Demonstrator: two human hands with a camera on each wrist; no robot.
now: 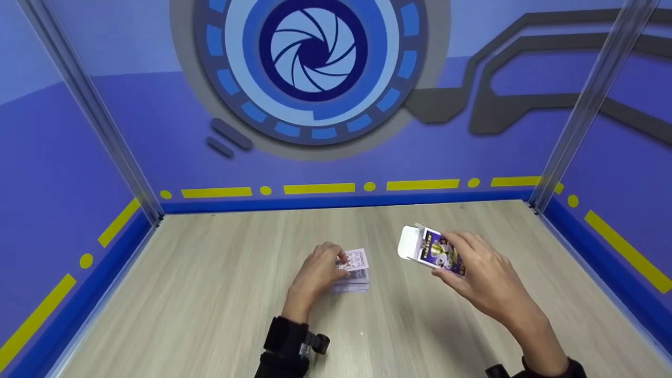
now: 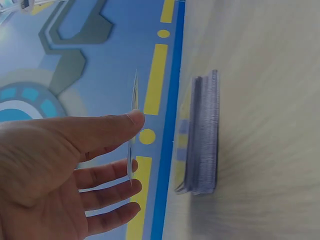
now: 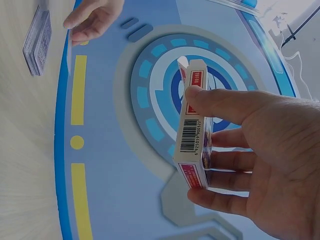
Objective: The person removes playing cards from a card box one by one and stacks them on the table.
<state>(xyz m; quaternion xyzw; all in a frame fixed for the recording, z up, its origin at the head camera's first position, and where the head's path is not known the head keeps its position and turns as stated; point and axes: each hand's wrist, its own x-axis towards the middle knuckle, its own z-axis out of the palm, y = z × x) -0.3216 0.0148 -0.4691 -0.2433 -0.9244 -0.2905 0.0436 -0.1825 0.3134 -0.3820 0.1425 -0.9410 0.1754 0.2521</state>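
A deck of playing cards lies stacked on the table; its layered edges show in the left wrist view. Just above it, my left hand pinches a thin playing card with a red patterned back between thumb and fingers. Seen edge-on in the left wrist view, that card is apart from the deck. To the right, my right hand grips a purple and yellow card box raised off the table. Its white flap stands open toward the left. A barcode marks the box's side.
The pale wood table is bounded at the back by a blue wall with yellow dashes. Transparent corner posts stand where the side walls meet the back one.
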